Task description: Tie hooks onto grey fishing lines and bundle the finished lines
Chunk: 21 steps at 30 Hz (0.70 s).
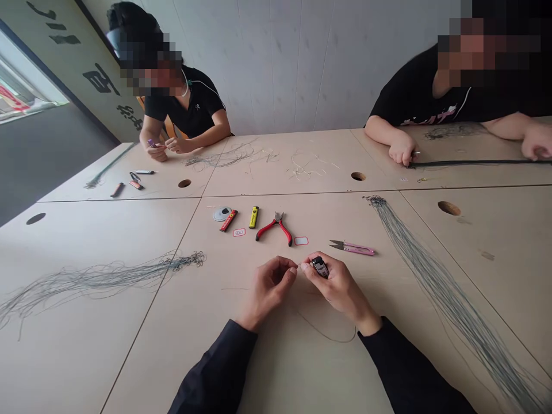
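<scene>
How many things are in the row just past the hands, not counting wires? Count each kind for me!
Pliers: 1
Snips: 1
Yellow lighter: 1
Red lighter: 1
Round grey disc: 1
Red-edged labels: 2
Total: 7

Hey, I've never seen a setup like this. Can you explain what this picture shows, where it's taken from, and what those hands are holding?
This picture comes from a camera worn on a person's head, looking forward and down. There is no machine: the hands at the bottom are that person's own. The right hand holds a small black and silver object, possibly a lighter, right beside the left hand. On the pale table lie red-handled pliers, pink-handled snips, a yellow lighter and long bundles of thin grey line. Two other people, one in a black shirt and one in a black printed top, sit across the table.
</scene>
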Each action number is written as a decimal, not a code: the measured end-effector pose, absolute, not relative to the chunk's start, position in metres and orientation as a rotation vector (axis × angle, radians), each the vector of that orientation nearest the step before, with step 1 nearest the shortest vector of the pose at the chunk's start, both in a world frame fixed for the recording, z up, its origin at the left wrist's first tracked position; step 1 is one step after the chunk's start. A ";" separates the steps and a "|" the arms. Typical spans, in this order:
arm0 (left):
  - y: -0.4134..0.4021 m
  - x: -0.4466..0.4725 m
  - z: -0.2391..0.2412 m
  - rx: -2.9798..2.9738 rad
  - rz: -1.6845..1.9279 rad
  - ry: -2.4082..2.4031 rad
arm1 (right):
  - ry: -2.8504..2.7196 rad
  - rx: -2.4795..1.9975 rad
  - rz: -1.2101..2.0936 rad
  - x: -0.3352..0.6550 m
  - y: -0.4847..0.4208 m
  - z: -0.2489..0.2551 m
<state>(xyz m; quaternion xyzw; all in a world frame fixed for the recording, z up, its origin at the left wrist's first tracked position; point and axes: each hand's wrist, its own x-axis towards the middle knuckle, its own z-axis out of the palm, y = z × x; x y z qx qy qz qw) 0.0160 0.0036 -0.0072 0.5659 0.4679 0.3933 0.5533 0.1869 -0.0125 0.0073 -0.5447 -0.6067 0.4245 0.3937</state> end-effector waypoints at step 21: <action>-0.002 0.018 -0.009 1.414 0.933 1.035 | -1.497 -1.349 1.138 0.186 -0.017 0.007</action>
